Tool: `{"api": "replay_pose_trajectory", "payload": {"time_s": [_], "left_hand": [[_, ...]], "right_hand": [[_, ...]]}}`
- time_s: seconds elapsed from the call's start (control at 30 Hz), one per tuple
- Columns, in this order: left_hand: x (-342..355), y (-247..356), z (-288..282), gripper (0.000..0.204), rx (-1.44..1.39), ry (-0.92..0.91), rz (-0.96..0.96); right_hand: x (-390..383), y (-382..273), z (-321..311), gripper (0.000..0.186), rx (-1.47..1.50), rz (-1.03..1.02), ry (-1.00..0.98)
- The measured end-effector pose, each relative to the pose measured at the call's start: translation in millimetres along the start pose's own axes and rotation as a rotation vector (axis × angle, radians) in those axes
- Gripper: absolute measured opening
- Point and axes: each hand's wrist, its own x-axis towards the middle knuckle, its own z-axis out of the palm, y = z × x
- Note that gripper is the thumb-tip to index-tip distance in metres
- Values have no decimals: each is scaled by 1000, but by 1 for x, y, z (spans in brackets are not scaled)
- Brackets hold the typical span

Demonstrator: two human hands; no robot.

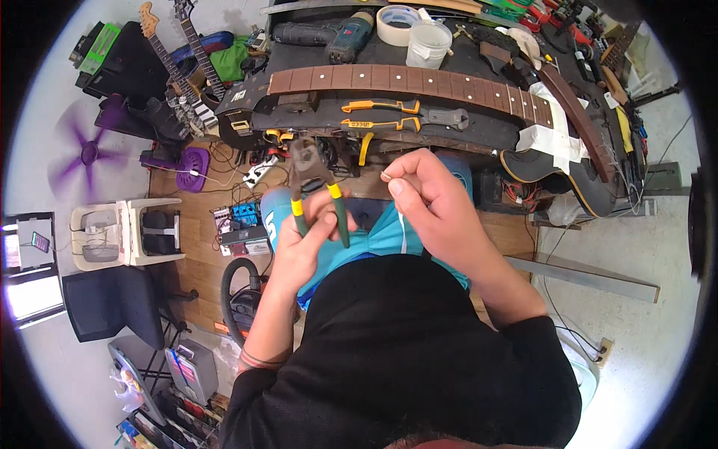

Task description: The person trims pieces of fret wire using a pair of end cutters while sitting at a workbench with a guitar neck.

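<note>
My left hand [318, 233] is closed around the handles of a pair of pliers [307, 163] with green and yellow grips. Their dark metal jaws point up and away from me, and the handles are spread. To the right, my right hand [437, 196] is closed in a pinch, thumb against index finger. A tiny pale sliver [386, 176] shows at its fingertips, too small to name. Just beyond both hands, a brown guitar neck [374, 77] with pale dot inlays lies across the bench. Yellow-and-black cutting pliers [404, 118] lie on the near side of the neck.
A dark guitar body [591, 187] with white tape sits at the bench's right. A cordless drill [350, 37], a roll of tape [397, 26] and a clear plastic cup [429, 45] stand behind the neck. At left are a purple fan [90, 153] and guitars on stands.
</note>
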Motion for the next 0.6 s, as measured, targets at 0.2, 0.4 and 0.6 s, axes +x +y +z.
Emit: {"api": "replay_pose_trajectory", "payload": {"time_s": [0.2,0.4,0.6], "left_hand": [[-4,-7,-1,63,45,-113,-49],[2,-12,8,79,400,-2,136],[8,17,19,85,562,-116,106]], "right_hand": [[7,4,6,14,51,-150,87],[4,2,-2,14,54,-153,103],[2,9,-7,14,82,-165,142]]}}
